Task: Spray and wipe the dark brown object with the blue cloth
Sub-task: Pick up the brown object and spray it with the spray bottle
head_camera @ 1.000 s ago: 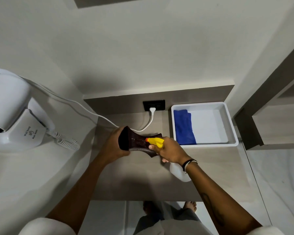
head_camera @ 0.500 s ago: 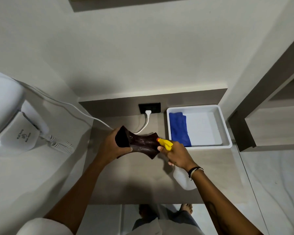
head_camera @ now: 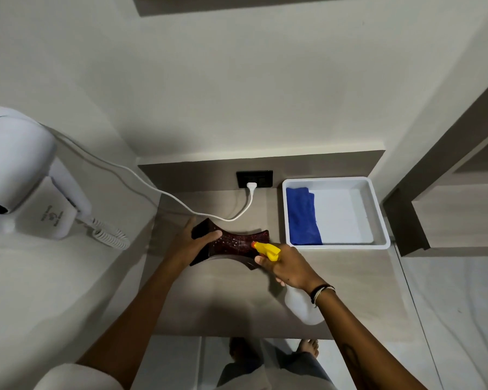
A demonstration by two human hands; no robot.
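Now my left hand grips the dark brown object w/ right hand clamped on spray bottle, blue cloth in tray.

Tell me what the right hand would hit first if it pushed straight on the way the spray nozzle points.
Most likely the dark brown object: the right hand aims the spray bottle up-left at it, nozzle almost touching. Beyond it is the left hand. Depth is hard to judge.

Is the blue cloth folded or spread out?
Folded: the blue cloth lies as a narrow layered strip along the white tray's left side.
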